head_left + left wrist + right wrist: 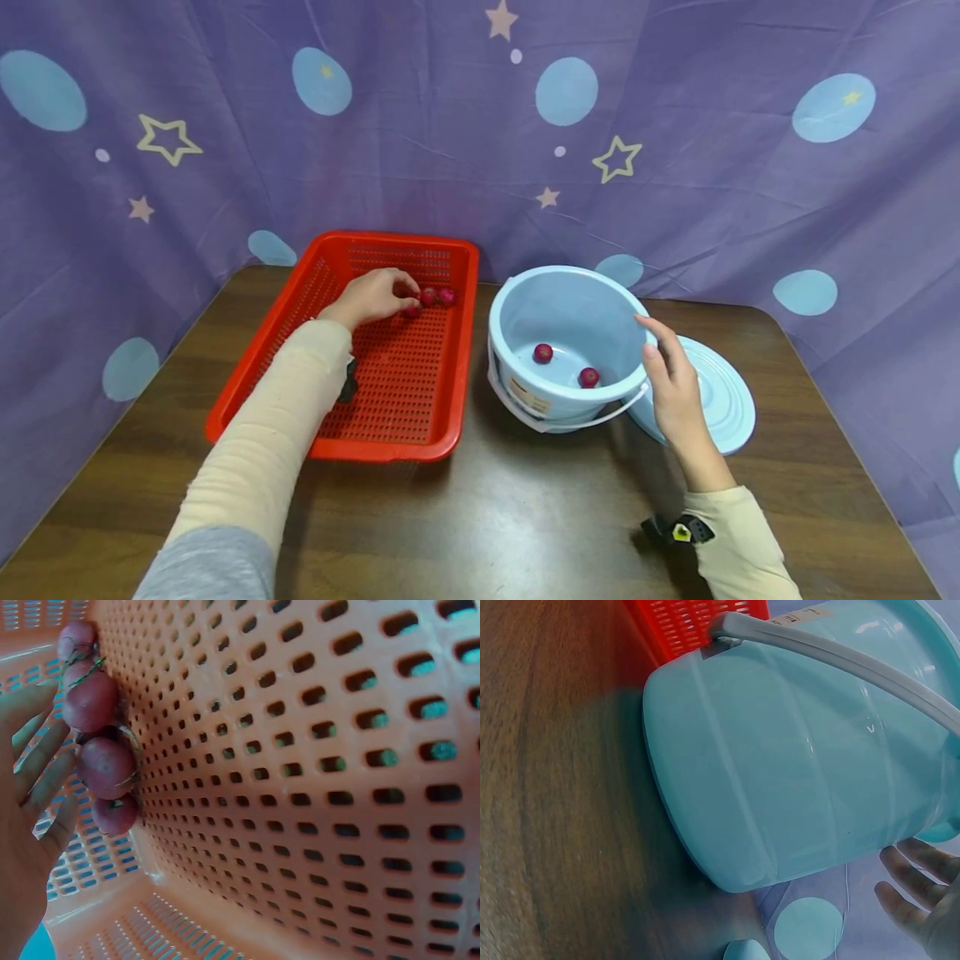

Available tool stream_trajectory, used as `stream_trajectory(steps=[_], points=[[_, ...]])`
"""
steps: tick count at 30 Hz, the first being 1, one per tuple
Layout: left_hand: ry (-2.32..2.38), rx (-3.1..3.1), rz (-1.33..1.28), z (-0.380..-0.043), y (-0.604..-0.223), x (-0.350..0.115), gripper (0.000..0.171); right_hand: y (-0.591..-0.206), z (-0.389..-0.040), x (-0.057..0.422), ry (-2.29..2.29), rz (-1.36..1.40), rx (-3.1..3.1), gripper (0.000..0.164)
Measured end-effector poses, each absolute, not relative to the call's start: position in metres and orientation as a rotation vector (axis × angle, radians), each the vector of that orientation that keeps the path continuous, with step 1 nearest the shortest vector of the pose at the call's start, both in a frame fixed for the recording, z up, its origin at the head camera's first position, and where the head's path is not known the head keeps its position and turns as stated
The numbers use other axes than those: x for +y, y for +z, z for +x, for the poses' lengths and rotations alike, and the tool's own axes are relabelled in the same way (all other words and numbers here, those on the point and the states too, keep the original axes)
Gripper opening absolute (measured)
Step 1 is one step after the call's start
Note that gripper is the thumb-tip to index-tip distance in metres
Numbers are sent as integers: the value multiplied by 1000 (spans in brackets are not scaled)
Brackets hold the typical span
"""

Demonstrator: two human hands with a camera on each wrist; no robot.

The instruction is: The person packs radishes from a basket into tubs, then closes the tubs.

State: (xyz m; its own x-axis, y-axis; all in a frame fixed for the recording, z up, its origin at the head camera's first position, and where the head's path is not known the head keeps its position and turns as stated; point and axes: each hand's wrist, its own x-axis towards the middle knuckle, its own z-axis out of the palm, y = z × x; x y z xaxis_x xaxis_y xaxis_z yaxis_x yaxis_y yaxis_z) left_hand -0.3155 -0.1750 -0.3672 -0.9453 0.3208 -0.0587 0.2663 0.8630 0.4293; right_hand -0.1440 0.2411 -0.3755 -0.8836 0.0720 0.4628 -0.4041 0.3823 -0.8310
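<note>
My left hand [375, 294] reaches into a red plastic basket [456, 417], its fingers beside several small round radishes [447, 297]. In the left wrist view these red radishes [106, 765], some with thin stems, lie in a row along the basket's perforated surface, and the slightly spread fingers [46, 769] grip none of them. A light blue bucket [570, 292] stands to the right, with two radishes [588, 377] on its bottom. At the bucket's right rim rests my right hand [677, 392], its fingers [911, 877] loosely extended near the outer wall.
A light blue round lid [723, 400] lies on the wooden table [480, 517] behind the right hand. The bucket's white handle [536, 423] hangs down at its front. A purple curtain [450, 125] with stars and balloons hangs behind the table.
</note>
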Motion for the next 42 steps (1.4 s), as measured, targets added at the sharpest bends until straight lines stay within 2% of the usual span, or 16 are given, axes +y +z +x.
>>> stream_trajectory(steps=[25,42], points=[[407,2965,607,-322,-376,-174,32,-377,-145,241,1504,289,-2215,38],[500,2989,774,-306,-342,-162,36,-379,-146,242,1489,287,-2220,39]])
